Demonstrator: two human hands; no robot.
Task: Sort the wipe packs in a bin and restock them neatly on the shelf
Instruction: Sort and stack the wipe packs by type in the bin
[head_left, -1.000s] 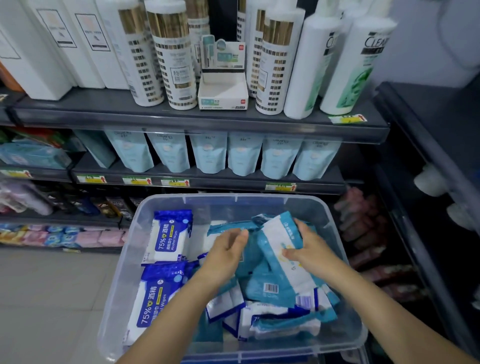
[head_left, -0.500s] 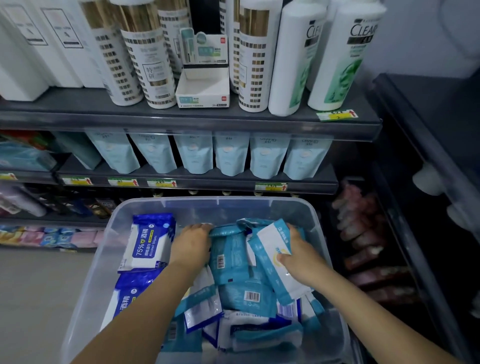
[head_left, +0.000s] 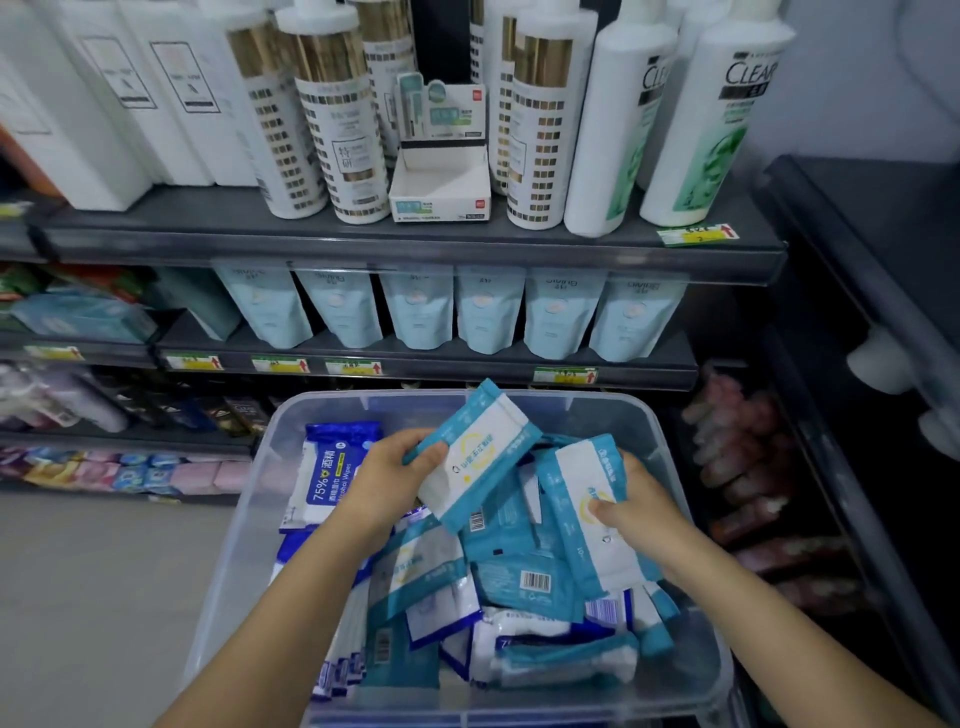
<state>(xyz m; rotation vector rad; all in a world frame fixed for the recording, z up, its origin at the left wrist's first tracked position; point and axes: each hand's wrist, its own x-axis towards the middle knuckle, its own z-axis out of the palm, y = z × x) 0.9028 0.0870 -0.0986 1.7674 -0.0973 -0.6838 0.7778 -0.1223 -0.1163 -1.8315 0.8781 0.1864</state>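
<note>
Wipe packs (head_left: 524, 577): I see a loose heap of teal-and-white ones filling the middle and right side of the bin. They lie flat, tilted and overlapping, several with barcodes up.
Bin (head_left: 280, 467): clear plastic, standing in front of the shelving, with its far edge just below the lower shelf.
Left hand (head_left: 395, 478): I have its fingers and thumb curled round the lower end of one teal pack, gripping it.
Lifted pack (head_left: 483, 457): held above the heap near the bin's far edge, tilted, with its upper corner towards the far wall and its white face towards me.
Right hand (head_left: 639, 504): near the bin's right wall, thumb on the front of a second teal pack and fingers behind it, pinching it.
Second pack (head_left: 582, 509): nearly on end, its lower end among the heap, just right of the lifted one. I cannot tell whether the two touch.
Blue alcohol packs (head_left: 332, 473): dark blue and white, marked 75%, along the bin's left wall. One lies by the far left corner and more stand on edge towards the near left corner.
Lower shelf (head_left: 426, 370): a row of pale blue pouches (head_left: 488, 312) standing upright, with price tags (head_left: 280, 365) on its front lip.
Top shelf (head_left: 363, 244): white pump bottles (head_left: 343, 130), a small white display box (head_left: 441, 182), and white-and-green bottles (head_left: 717, 135) at its right end.
</note>
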